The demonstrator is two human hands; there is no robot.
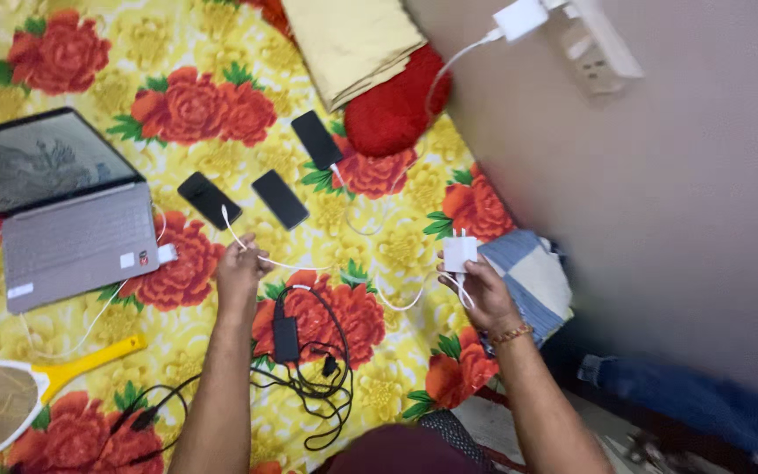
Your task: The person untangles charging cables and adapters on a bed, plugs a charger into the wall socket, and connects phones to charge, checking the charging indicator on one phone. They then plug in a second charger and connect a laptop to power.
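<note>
Right hand [482, 294] pinches the white charger [460, 253] near the bed's [396, 377] right edge; its cable [309, 266] runs leftward to the left hand [240, 268], pinched there too.

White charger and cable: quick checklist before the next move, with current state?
1. Right hand grips the white charger: ok.
2. Left hand holds the white cable: ok.
3. Cable runs slack between both hands: ok.
4. Cable end seated in the nearest phone: cannot tell.
5. Cable apart from the black adapter and its cord: ok; they lie nearer the person.
6. Free socket on the wall strip: cannot tell; another white charger is plugged in there.
</note>
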